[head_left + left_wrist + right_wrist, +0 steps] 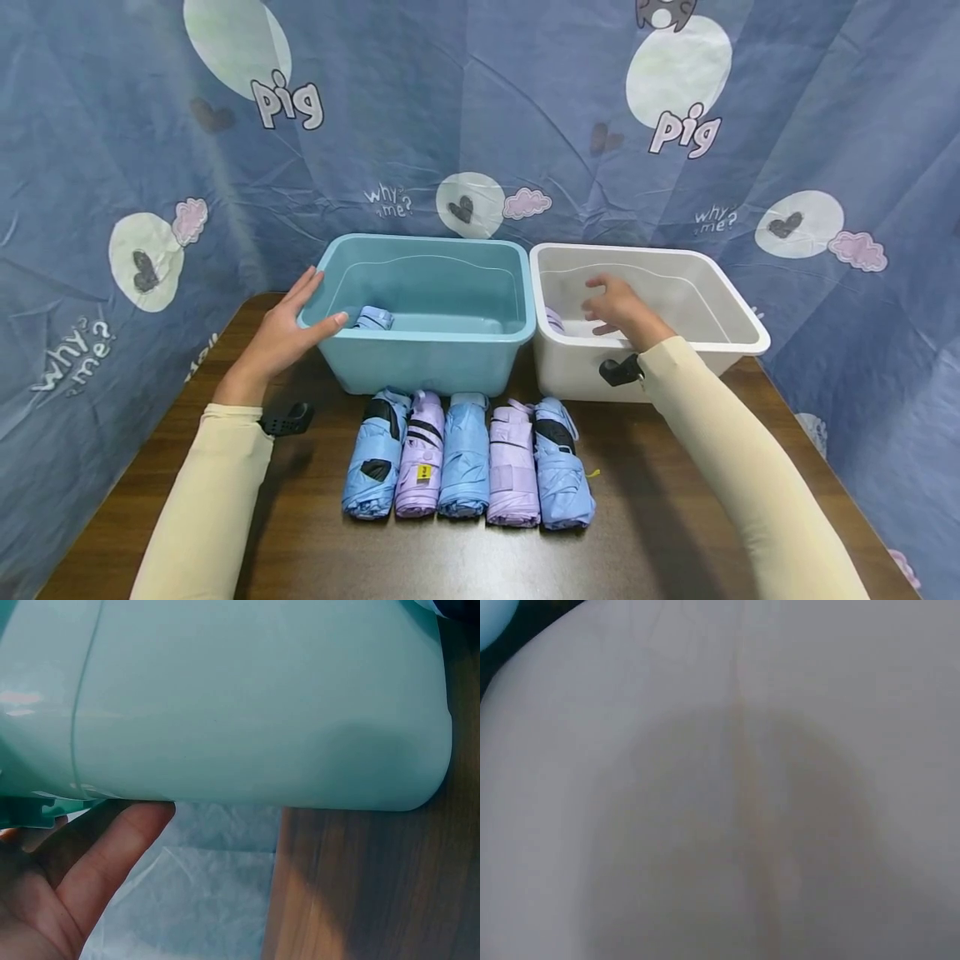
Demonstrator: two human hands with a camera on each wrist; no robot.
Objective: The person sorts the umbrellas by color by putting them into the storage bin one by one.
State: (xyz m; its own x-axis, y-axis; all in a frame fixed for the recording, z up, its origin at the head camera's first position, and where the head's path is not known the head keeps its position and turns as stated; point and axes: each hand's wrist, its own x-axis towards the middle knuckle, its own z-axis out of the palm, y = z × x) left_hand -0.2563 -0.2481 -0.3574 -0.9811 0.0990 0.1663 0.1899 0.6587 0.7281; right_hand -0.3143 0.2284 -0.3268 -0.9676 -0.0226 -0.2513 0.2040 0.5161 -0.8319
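Observation:
My left hand (pixel 281 340) is at the left front corner of a teal plastic bin (pixel 420 367), fingers and thumb spread along its rim. In the left wrist view, fingers (pixel 120 855) touch the bin's edge. Inside it lies a folded blue umbrella (pixel 373 317). Over the white bin (pixel 585 375) my right hand (pixel 618 308) reaches in with loosely bent fingers, nothing seen in them. A folded purple umbrella (pixel 553 320) shows partly to its left, near the bin's left wall. The right wrist view holds only blurred white bin wall (pixel 855 690); the hand is out of sight there.
In front of the bins, several folded umbrellas lie side by side on the brown wooden table (pixel 480 567), alternating blue (pixel 465 458) and purple (pixel 513 475). The two bins stand next to each other. Behind them hangs a blue printed cloth (pixel 420 100).

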